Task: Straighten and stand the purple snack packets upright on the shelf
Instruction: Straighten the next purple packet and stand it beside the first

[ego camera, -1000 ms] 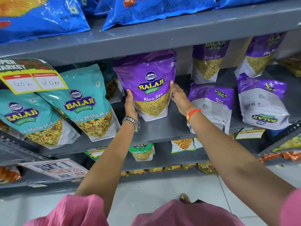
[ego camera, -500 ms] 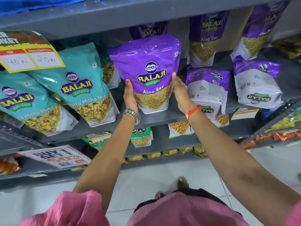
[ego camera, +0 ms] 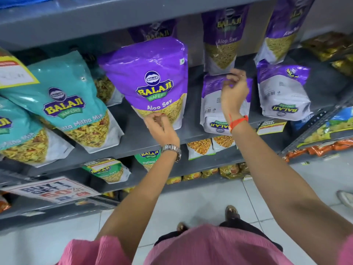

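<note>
A purple Aloo Sev packet stands upright on the grey shelf, and neither hand holds it. My left hand hangs just in front of its bottom edge with the fingers curled in. To its right a second purple packet lies upside down with its back showing. My right hand is over that packet's top part with bent fingers; blur hides whether it grips. A third purple packet lies the same way further right. Two more stand at the back.
Teal Khatta Mitha Mix packets lean on the shelf to the left, under a yellow price tag. A "Buy 1 Get 1" sign sticks out from the lower shelf. Gold packets sit at the far right. Below is white tiled floor.
Both hands have let go of the upright purple packet's sides. My left hand dropped to its base, and my right hand moved right and up over the upside-down packet.
</note>
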